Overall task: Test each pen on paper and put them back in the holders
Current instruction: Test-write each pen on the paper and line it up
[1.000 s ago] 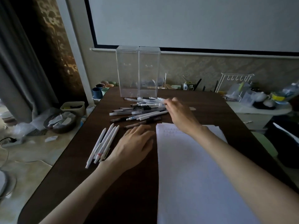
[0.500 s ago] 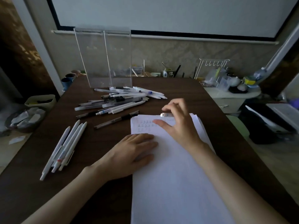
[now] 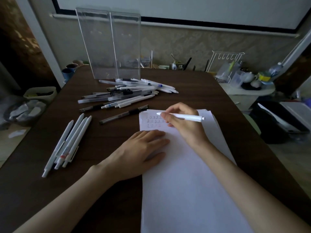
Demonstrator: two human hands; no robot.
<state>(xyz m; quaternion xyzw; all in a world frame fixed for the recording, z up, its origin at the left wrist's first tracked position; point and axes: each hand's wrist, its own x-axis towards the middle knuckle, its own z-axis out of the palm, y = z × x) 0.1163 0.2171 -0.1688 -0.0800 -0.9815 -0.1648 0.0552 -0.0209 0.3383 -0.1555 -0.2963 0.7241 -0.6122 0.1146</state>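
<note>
Sideways, white pen [image 3: 188, 117], in right hand [image 3: 185, 130]

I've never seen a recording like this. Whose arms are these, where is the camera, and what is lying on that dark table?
There is no machine here, only a person's two bare hands, filmed by a wide-angle camera worn on the head that looks forward and down. The right hand holds a white pen over the top of the paper, beside small written marks. The left hand lies flat on the sheet's edge. On the table are a heap of pens, a few white pens apart, and two clear holders.
</note>
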